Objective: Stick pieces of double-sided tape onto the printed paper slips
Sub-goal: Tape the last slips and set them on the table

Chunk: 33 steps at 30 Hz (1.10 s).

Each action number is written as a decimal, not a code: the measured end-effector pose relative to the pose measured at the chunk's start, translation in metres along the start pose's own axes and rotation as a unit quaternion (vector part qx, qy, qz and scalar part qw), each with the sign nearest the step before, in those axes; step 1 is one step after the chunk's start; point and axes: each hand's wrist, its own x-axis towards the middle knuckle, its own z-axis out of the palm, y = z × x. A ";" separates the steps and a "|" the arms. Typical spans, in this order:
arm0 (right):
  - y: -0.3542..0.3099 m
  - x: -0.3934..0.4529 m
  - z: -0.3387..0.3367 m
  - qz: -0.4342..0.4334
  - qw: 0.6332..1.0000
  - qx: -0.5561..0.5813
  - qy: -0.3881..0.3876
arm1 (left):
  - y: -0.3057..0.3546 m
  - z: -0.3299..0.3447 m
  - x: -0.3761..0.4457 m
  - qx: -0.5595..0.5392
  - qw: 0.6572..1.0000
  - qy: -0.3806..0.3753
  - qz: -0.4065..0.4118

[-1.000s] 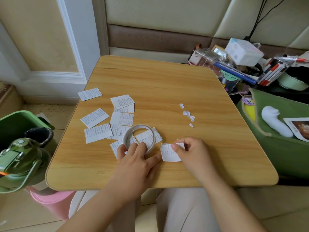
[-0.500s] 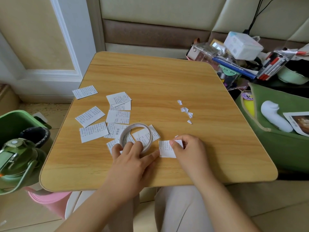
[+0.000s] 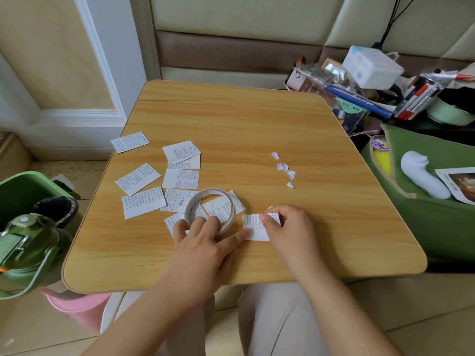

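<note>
While my right hand (image 3: 288, 227) presses down on the top edge of one printed slip (image 3: 255, 227), my fingers curled over it and a fingertip on its upper middle, the slip lies flat on the wooden table (image 3: 257, 124) just in front of me, its long side running away from me. My left hand (image 3: 205, 242) sits just to the slip's left, fingers spread: the thumb stretches right to touch the slip's lower left corner, and the other fingertips rest on the near rim of the tape roll (image 3: 209, 210). So the roll is directly left of the slip, touching my left hand, and that hand is the nearer one for pulling more tape. I judge that a tape piece is being pressed on under my right fingertip, though I cannot see the tape itself. Other slips (image 3: 144, 201) lie scattered to the left, some under the roll. Small white scraps (image 3: 284, 167) lie farther out. Print on the slips is too small to read. A blue pack (image 3: 357, 97) to the right carries lettering I cannot make out.
</note>
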 end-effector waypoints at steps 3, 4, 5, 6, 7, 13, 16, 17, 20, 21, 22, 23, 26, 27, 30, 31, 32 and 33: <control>-0.001 0.000 -0.002 0.001 1.000 -0.002 -0.006 | 0.000 0.001 0.000 0.006 1.000 -0.011 0.007; -0.003 -0.001 -0.003 0.002 1.000 -0.004 -0.010 | 0.000 0.001 0.001 0.008 1.000 -0.013 0.007; -0.005 -0.002 -0.004 -0.003 1.000 -0.009 -0.013 | 0.000 0.001 0.001 0.008 1.000 -0.015 0.007; -0.006 -0.003 -0.005 -0.017 1.000 -0.021 -0.009 | 0.000 0.001 0.002 0.007 1.000 -0.016 0.006; -0.007 -0.006 -0.006 -0.036 0.999 -0.035 0.000 | 0.000 0.000 0.002 0.005 1.000 -0.017 0.005; -0.008 -0.023 -0.014 -0.008 0.996 -0.093 -0.013 | 0.000 0.004 0.004 0.006 1.000 -0.009 0.005; -0.012 -0.024 -0.014 0.023 0.998 -0.052 -0.027 | 0.000 0.003 0.003 0.006 1.000 -0.008 0.007; -0.013 -0.024 -0.013 0.043 0.998 -0.022 -0.034 | 0.000 0.002 0.003 0.005 1.000 -0.008 0.005; -0.014 -0.024 -0.012 0.106 0.989 0.091 -0.041 | 0.000 0.002 0.003 -0.001 1.000 -0.003 0.002; -0.014 -0.025 -0.012 0.125 0.983 0.131 -0.040 | 0.000 0.003 0.003 -0.001 1.000 0.000 0.002; -0.013 -0.027 -0.012 0.141 0.976 0.160 -0.041 | 0.000 0.003 0.002 -0.001 1.000 0.002 0.002; -0.012 -0.028 -0.012 0.150 0.973 0.170 -0.042 | 0.000 0.003 0.002 -0.001 1.000 0.003 0.004; -0.009 -0.030 -0.010 0.136 0.981 0.140 -0.019 | 0.000 0.002 0.002 -0.007 1.000 0.005 0.006; -0.009 -0.029 -0.009 0.124 0.983 0.133 0.000 | 0.000 0.001 0.002 -0.010 1.000 0.004 0.006; -0.012 -0.025 -0.008 0.087 0.989 0.111 0.043 | 0.000 -0.001 0.001 -0.023 1.000 0.002 0.003; -0.013 -0.024 -0.009 0.078 0.989 0.118 0.054 | 0.000 -0.003 0.001 -0.032 0.999 0.006 -0.005; -0.015 -0.024 -0.012 0.072 0.986 0.136 0.062 | 0.000 -0.006 0.001 -0.045 0.999 0.014 -0.018; -0.017 -0.024 -0.016 0.065 0.982 0.166 0.068 | 0.000 -0.010 0.001 -0.064 0.997 0.028 -0.038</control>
